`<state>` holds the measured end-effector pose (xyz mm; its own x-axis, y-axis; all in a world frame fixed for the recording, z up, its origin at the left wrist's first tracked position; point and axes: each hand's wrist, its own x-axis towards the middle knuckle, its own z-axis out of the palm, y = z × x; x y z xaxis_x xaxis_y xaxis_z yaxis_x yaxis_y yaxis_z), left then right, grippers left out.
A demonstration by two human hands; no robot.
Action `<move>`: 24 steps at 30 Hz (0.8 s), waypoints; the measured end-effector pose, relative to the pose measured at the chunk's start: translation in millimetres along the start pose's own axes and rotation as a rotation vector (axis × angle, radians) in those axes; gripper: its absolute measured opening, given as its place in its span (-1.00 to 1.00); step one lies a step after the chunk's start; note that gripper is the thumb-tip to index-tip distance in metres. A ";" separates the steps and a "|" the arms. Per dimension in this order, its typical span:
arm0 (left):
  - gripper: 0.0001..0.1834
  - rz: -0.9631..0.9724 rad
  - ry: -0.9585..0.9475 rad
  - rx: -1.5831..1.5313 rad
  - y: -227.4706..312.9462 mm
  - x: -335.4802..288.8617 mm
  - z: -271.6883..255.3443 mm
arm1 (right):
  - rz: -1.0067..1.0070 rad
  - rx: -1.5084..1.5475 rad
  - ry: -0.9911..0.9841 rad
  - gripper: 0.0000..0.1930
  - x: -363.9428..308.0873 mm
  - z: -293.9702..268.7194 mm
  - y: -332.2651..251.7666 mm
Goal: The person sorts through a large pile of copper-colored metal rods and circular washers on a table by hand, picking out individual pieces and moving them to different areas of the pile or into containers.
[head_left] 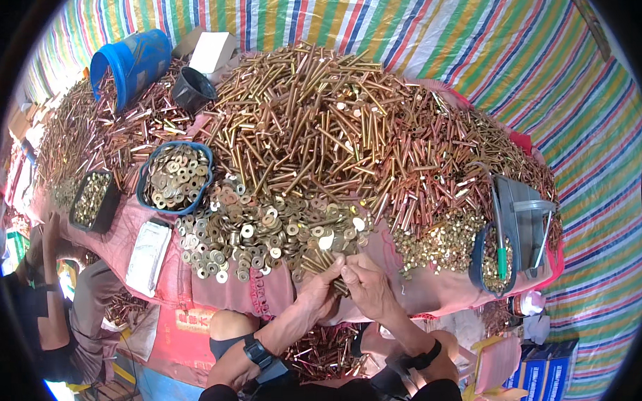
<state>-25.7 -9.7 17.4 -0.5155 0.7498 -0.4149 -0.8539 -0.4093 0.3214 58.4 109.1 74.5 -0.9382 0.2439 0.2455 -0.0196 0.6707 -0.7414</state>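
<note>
1. My left hand (318, 291) is holding a bundle of slim, brass-coloured metal bolts (314, 261), its fingers closing around them.
2. My right hand (371, 287) is meeting the left at the bundle; its fingers are curling inward, though I cannot tell whether they are gripping a bolt.
3. The bundle is pointing away from me, at the near edge of a pile of flat, round, gold-toned metal washers (258, 227).
4. Beyond the washers, a large heap of long, coppery-gold metal bolts (297, 123) is spreading across the pink-cloth-covered worktop (221, 290).
5. Small brassy nuts (435, 242) are lying to my right, beside a dark blue plastic tub (476, 269).
6. A blue-rimmed plastic basin (141, 187) is holding more washers to my left.
</note>
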 end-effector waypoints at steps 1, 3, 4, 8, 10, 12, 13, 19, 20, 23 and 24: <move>-0.71 -0.032 0.053 -0.043 0.5 -0.1 3.3 | 0.113 0.067 -0.012 -0.69 4.5 -1.3 2.9; -0.69 0.060 0.040 0.060 -2.1 -4.5 9.0 | 0.077 0.028 0.087 -0.76 17.6 -10.0 10.8; -0.67 0.123 -0.017 0.092 -4.6 -5.9 12.0 | 0.039 -0.011 0.146 -0.80 25.8 -14.2 15.4; -0.86 0.319 -0.036 0.365 -17.1 -8.5 14.7 | -0.076 -0.188 0.185 -0.81 70.3 -20.9 38.2; -0.88 0.391 -0.031 0.406 -26.3 -6.1 15.4 | -0.139 -0.230 0.073 -0.78 88.9 -16.0 46.6; -0.88 0.481 -0.072 0.483 -31.4 -5.4 12.9 | -0.220 -0.293 -0.018 -0.77 102.4 -5.8 50.4; -0.88 0.490 -0.063 0.563 -31.9 -7.1 9.8 | -0.172 -0.315 -0.077 -0.75 109.4 0.2 51.0; -0.93 0.430 -0.055 0.588 -35.1 -5.5 1.6 | -0.246 -0.407 -0.217 -0.76 126.3 -3.7 44.8; -0.93 0.390 -0.036 0.557 -35.6 -4.7 1.7 | -0.240 -0.396 -0.254 -0.77 127.9 -5.5 42.9; -0.91 0.401 -0.004 0.495 -34.1 -2.7 1.4 | -0.290 -0.339 -0.319 -0.79 135.1 -10.3 39.6; -0.91 0.415 0.002 0.493 -33.0 -2.1 1.5 | -0.309 -0.286 -0.334 -0.80 136.9 -12.0 39.3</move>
<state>3.6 3.0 8.9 -0.7968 0.5789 -0.1734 -0.4506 -0.3778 0.8089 -66.7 177.3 86.5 -0.9635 -0.1995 0.1785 -0.2606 0.8516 -0.4548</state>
